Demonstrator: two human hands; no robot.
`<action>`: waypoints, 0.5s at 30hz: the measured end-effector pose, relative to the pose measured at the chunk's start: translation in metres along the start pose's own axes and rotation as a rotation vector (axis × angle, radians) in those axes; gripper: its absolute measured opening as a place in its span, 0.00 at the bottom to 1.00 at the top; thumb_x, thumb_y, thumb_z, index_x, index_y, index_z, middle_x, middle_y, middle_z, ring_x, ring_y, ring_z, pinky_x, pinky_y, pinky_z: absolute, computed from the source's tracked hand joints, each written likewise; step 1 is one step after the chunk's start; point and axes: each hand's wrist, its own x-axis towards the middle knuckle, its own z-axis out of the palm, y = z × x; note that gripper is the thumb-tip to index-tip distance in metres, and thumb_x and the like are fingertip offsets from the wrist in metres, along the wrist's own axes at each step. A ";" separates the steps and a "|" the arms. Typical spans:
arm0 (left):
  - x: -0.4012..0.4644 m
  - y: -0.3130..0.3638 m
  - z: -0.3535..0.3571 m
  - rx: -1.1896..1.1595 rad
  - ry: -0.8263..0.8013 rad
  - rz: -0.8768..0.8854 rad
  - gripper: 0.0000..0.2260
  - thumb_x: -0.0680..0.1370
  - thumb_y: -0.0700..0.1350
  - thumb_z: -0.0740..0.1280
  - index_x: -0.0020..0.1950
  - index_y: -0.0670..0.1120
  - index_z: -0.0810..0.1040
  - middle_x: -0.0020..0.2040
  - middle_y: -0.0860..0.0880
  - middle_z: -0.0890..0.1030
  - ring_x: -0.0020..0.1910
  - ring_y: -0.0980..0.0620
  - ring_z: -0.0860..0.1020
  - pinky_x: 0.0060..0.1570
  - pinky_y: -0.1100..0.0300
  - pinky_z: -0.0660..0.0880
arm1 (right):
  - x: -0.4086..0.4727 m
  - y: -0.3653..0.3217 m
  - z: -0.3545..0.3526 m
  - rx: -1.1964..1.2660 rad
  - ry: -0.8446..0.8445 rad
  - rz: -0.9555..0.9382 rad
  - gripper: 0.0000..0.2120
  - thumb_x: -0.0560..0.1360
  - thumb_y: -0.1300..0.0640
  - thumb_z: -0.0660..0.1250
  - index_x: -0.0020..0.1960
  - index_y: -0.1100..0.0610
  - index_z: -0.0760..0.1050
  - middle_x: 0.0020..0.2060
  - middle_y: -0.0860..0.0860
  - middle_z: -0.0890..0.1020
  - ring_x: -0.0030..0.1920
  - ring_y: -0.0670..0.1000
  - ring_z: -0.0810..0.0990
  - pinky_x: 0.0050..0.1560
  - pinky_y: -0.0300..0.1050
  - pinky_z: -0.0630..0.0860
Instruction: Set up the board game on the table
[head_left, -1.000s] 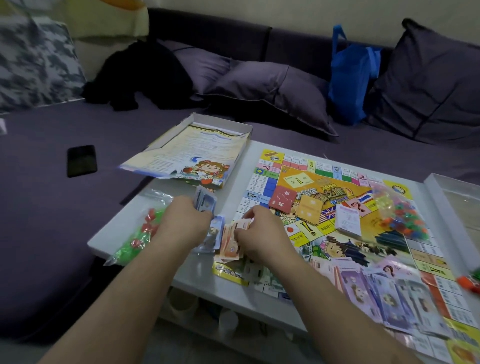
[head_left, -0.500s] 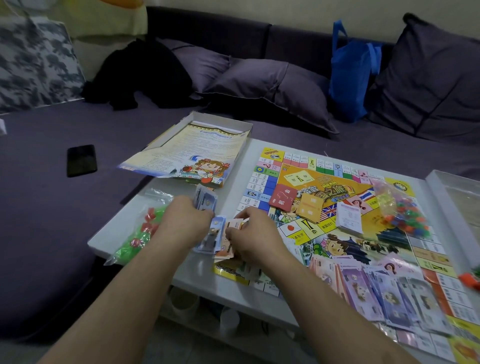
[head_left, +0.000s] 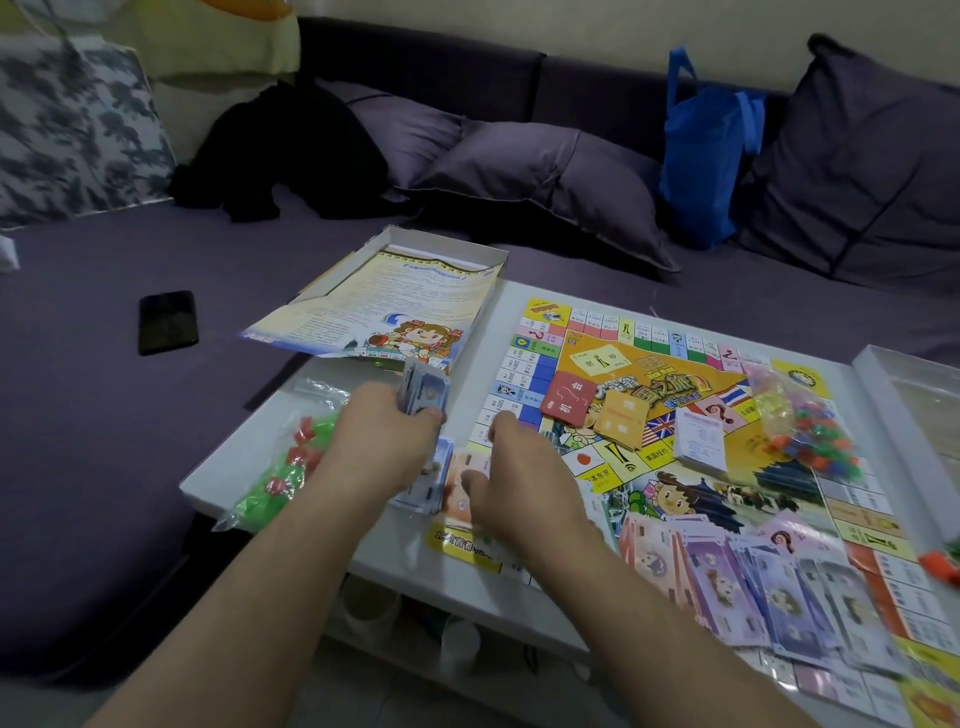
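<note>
We see a dim room: purple sofa (head_left: 104, 415) wrapping the far and left sides, purple cushions (head_left: 545, 182) along its back, cream wall (head_left: 623, 31) behind, low white table (head_left: 415, 582) in front, with a shelf underneath.

The room is dim and the colours look dull and a bit purple. Soft light falls from above, so the flat white table (head_left: 470, 332) looks brightest. Shadows are faint. The picture is a little blurry, and straight lines bend near the edges.
</note>
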 end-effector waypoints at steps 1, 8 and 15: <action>0.000 0.000 0.000 -0.040 -0.010 0.003 0.07 0.82 0.43 0.69 0.50 0.43 0.86 0.44 0.42 0.86 0.36 0.50 0.81 0.32 0.60 0.75 | -0.003 -0.001 -0.001 -0.077 0.017 -0.024 0.23 0.80 0.46 0.71 0.68 0.53 0.66 0.60 0.53 0.77 0.56 0.57 0.80 0.45 0.49 0.73; -0.005 0.002 0.001 -0.367 -0.247 -0.057 0.05 0.79 0.39 0.73 0.53 0.39 0.84 0.44 0.40 0.88 0.43 0.41 0.88 0.40 0.46 0.86 | 0.000 0.010 -0.034 0.761 0.008 0.116 0.04 0.82 0.57 0.66 0.52 0.57 0.77 0.41 0.49 0.80 0.36 0.48 0.78 0.33 0.43 0.78; -0.025 0.017 0.013 -0.478 -0.556 -0.027 0.08 0.81 0.35 0.69 0.58 0.35 0.82 0.51 0.34 0.86 0.52 0.35 0.86 0.48 0.44 0.86 | -0.017 0.034 -0.061 1.033 0.036 0.022 0.08 0.80 0.60 0.73 0.46 0.65 0.79 0.35 0.55 0.79 0.28 0.45 0.76 0.27 0.35 0.71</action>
